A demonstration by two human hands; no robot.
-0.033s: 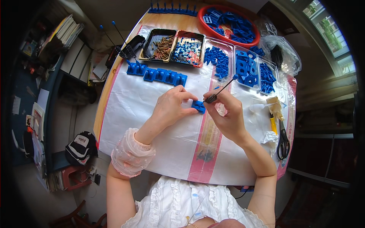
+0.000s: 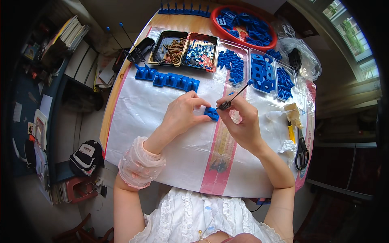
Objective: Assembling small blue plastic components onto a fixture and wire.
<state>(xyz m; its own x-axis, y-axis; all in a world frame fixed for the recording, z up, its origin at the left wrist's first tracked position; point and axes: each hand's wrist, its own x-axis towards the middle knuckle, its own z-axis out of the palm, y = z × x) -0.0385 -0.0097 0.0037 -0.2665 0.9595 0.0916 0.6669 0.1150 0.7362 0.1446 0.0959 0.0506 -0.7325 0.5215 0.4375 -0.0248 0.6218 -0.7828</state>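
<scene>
At the middle of the table my left hand point(image 2: 178, 113) pinches a small blue plastic part point(image 2: 211, 114) between thumb and fingers. Close beside it, my right hand point(image 2: 245, 121) grips a dark coil spring point(image 2: 224, 105). From that spring a thin black rod point(image 2: 240, 90) slants up to the right and ends in a blue tip. The spring's lower end meets or nearly meets the blue part; the exact contact is too small to tell. Beyond my left hand stands a row of blue plastic assemblies point(image 2: 176, 82).
Behind are a tray of screws point(image 2: 174, 50), a tray of small blue-and-white pieces point(image 2: 199, 54) and clear boxes of blue parts point(image 2: 263, 73). A red basin point(image 2: 276, 40) of blue parts stands at the far right. Black-handled scissors point(image 2: 302, 156) and a yellow-handled tool point(image 2: 291, 133) lie right. More rods point(image 2: 127, 34) rise at left.
</scene>
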